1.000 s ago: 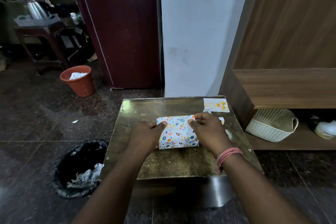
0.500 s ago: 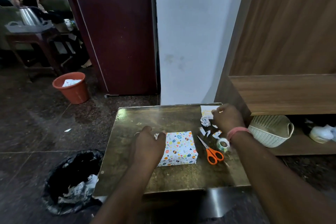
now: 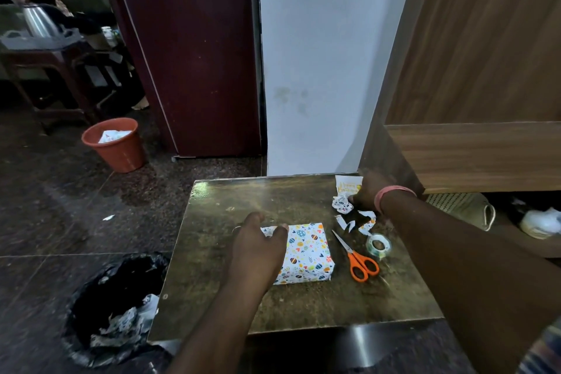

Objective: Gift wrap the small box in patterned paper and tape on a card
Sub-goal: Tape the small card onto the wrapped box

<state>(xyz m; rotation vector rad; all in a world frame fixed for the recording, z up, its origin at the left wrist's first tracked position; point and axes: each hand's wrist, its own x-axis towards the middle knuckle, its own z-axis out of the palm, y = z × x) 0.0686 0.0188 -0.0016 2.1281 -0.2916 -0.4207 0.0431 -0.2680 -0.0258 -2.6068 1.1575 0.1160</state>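
Sitting wrapped in patterned paper near the middle of the counter (image 3: 212,252), the small box (image 3: 306,252) lies flat with its top face showing. The left hand (image 3: 258,249) rests on the box's left end, fingers loosely bent over the edge, probably to keep it from sliding while the other hand fetches something. Just beside the box on its right lie the orange-handled scissors (image 3: 356,256), and the tape roll (image 3: 378,245) sits right next to them, both within easy reach for the taping step. Beyond them are paper scraps (image 3: 356,222) and a crumpled paper ball (image 3: 342,203). The right hand (image 3: 368,191) is at the far right corner, over the card (image 3: 346,186); whether its fingers already pinch the card I cannot tell, since the hand hides them. The wrapping looks done; the card is not yet on the box.
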